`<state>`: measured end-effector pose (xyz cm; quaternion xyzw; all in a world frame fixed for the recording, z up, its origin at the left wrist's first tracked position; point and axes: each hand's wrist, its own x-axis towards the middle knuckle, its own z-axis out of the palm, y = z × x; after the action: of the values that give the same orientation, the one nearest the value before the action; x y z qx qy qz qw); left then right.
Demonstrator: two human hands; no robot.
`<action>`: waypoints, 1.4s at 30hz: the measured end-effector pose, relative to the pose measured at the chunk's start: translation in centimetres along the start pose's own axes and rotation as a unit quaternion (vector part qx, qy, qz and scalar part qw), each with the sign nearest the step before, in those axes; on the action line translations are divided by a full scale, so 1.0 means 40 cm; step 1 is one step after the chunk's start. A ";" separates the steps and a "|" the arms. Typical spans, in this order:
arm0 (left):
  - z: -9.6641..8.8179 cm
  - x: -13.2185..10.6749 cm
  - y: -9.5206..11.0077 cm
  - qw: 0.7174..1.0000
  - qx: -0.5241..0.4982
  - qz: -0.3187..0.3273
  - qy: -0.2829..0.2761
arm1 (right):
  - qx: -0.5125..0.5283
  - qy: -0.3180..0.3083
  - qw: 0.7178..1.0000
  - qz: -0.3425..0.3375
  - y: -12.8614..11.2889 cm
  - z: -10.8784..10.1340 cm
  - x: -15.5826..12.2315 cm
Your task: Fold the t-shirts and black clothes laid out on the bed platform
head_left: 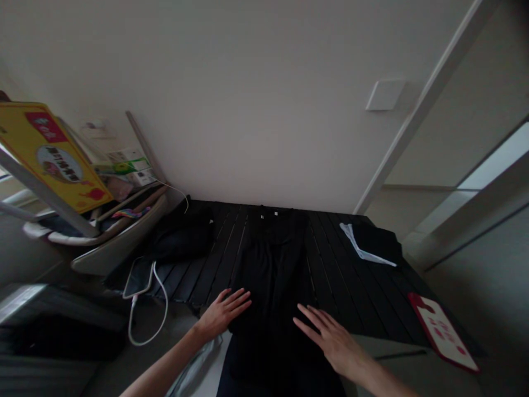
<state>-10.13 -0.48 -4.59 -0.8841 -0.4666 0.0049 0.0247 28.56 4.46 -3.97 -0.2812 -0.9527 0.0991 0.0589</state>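
A black garment (270, 275) lies spread lengthwise down the middle of a black slatted table (330, 275), its collar with a small white label toward the wall. My left hand (223, 313) lies flat and open on the garment's left edge near the table's front. My right hand (328, 333) is open too, fingers stretched out, resting on or just over the garment's lower right part. Neither hand holds anything.
A folded black cloth (182, 237) sits at the table's back left. A dark folded piece with white fabric (370, 245) lies at the right. A red-and-white card (444, 331) lies at the right front corner. A phone (138, 278) with a white cable lies left, beside a cluttered chair (103, 231).
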 end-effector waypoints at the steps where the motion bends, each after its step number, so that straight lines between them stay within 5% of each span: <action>1: -0.002 0.000 0.000 1.000 -0.006 0.008 0.004 | -0.048 0.015 0.998 -0.021 0.019 0.015 0.004; 7: -0.008 -0.003 -0.002 0.997 -0.069 0.027 0.003 | -0.141 0.089 0.983 -0.076 0.040 0.119 0.031; 10: -0.037 -0.001 -0.004 0.975 -0.222 -0.010 -0.022 | -0.043 0.058 0.990 -0.122 0.032 0.104 0.048; 12: -0.059 0.014 -0.012 0.923 -0.375 -0.088 0.008 | 0.082 0.022 0.989 -0.122 0.039 0.065 0.067; 15: -0.071 0.074 -0.044 0.832 -0.500 -0.224 0.087 | 0.299 0.048 0.953 0.023 0.076 0.002 0.120; 20: -0.017 0.211 -0.102 0.777 -0.488 -0.378 0.123 | 0.373 0.132 0.836 0.379 0.166 -0.004 0.227; 24: 0.022 0.234 -0.105 0.748 -0.481 -0.444 0.106 | 0.371 0.113 0.808 0.444 0.196 0.054 0.239; 30: 0.032 0.200 -0.107 0.720 -0.520 -0.448 0.108 | 0.412 0.134 0.788 0.437 0.218 0.069 0.250; 36: 0.015 0.235 -0.109 0.675 -0.588 -0.433 0.105 | 0.460 0.177 0.769 0.406 0.219 0.038 0.319; 42: -0.101 0.271 -0.117 0.667 -0.705 -0.196 0.141 | 0.526 0.212 0.768 0.298 0.211 -0.053 0.366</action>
<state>-7.75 10.93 -0.17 -0.5163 -0.4839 -0.4554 -0.5403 21.12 19.74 -2.95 -0.4895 -0.5834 0.5353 0.3655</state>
